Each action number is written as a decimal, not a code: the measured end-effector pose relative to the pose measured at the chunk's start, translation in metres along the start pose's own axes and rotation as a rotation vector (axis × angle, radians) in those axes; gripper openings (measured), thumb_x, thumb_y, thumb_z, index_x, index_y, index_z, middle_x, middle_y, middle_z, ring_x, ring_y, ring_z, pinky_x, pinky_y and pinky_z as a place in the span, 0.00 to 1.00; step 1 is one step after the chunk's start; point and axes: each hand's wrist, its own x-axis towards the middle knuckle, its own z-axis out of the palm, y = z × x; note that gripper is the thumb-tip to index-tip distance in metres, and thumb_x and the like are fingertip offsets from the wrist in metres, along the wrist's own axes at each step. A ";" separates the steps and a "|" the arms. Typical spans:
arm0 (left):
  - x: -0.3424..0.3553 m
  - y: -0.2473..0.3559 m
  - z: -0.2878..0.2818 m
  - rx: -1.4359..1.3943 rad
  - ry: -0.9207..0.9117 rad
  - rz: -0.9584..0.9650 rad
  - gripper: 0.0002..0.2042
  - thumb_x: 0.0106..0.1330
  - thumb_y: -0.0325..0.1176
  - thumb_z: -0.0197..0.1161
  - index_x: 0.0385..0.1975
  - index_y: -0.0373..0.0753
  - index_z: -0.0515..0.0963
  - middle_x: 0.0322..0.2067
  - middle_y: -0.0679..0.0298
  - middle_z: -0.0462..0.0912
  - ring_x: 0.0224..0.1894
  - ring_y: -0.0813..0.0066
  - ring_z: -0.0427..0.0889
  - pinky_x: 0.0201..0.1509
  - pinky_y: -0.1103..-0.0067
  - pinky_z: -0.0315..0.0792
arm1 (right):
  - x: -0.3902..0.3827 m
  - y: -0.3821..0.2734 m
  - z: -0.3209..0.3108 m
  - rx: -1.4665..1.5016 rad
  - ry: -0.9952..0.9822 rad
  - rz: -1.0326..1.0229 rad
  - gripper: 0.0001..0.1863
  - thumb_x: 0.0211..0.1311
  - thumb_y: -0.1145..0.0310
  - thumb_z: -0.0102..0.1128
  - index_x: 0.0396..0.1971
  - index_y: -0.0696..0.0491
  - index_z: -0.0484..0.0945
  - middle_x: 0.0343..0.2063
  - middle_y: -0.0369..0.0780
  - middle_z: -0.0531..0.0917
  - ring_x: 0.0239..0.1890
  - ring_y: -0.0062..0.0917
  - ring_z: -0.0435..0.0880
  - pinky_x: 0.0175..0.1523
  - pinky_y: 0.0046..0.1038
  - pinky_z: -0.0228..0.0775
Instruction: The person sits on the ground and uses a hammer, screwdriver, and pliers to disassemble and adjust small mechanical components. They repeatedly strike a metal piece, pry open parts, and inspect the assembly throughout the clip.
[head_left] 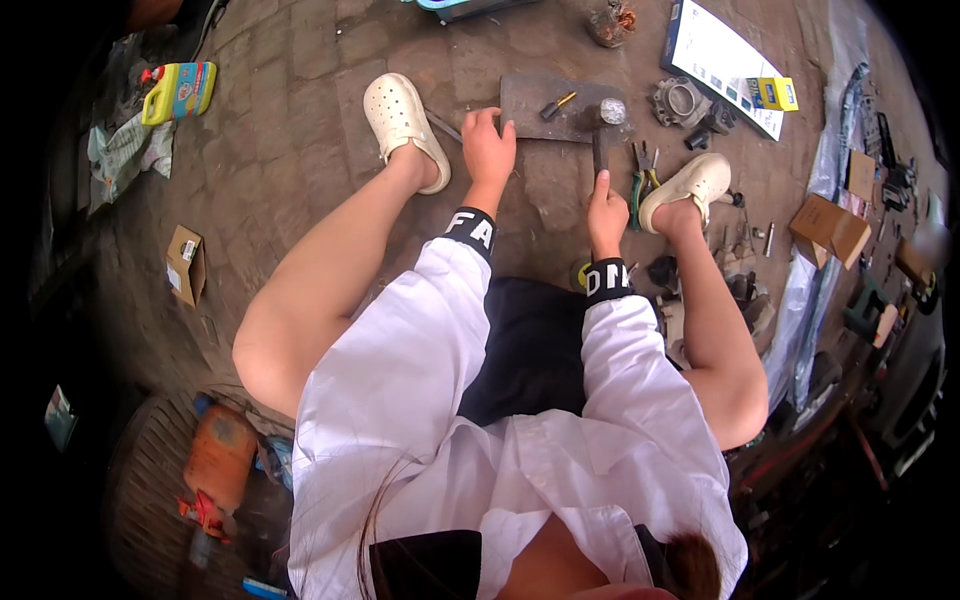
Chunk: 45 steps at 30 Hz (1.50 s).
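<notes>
While left hand (488, 145) presses the metal plate (545, 108), right-hand fingers (603, 190) closed around an upright hammer (603, 125), head pointing away

Metal plate on the paved floor between the person's two feet.

On the metal plate (535, 100) lies a screwdriver (557, 104), the hammer (603, 125) head at its right edge; the left hand (488, 145) rests on its near left corner. Pliers (642, 175) lie right of the right hand (606, 210); a cardboard box (186, 263) sits far left.

Two cream clogs (403, 125) (690, 185), one hammer (602, 130), one metal plate (545, 100), one screwdriver (558, 104), two cardboard boxes (186, 264) (829, 230), one yellow bottle (178, 90).
</notes>
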 end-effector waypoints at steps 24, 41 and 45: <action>0.070 -0.095 -0.075 -0.252 0.153 -0.699 0.10 0.52 0.35 0.62 0.27 0.34 0.83 0.30 0.50 0.84 0.39 0.57 0.84 0.47 0.70 0.74 | -0.020 -0.038 0.026 -0.129 0.010 -0.142 0.37 0.66 0.40 0.42 0.22 0.62 0.79 0.24 0.57 0.80 0.30 0.54 0.78 0.37 0.46 0.66; 0.063 -0.022 -0.022 0.362 0.189 0.083 0.10 0.51 0.28 0.64 0.35 0.40 0.78 0.38 0.59 0.76 0.45 0.58 0.73 0.51 0.65 0.66 | -0.016 -0.027 -0.007 0.144 0.056 -0.008 0.33 0.67 0.46 0.48 0.13 0.62 0.69 0.09 0.38 0.65 0.16 0.22 0.63 0.24 0.32 0.57; 0.127 -0.015 0.031 0.268 -0.014 0.396 0.13 0.53 0.28 0.62 0.41 0.39 0.77 0.40 0.59 0.78 0.46 0.57 0.75 0.49 0.66 0.72 | -0.018 -0.011 -0.002 -0.043 0.090 0.075 0.35 0.66 0.43 0.47 0.16 0.64 0.71 0.12 0.49 0.70 0.17 0.35 0.68 0.29 0.38 0.62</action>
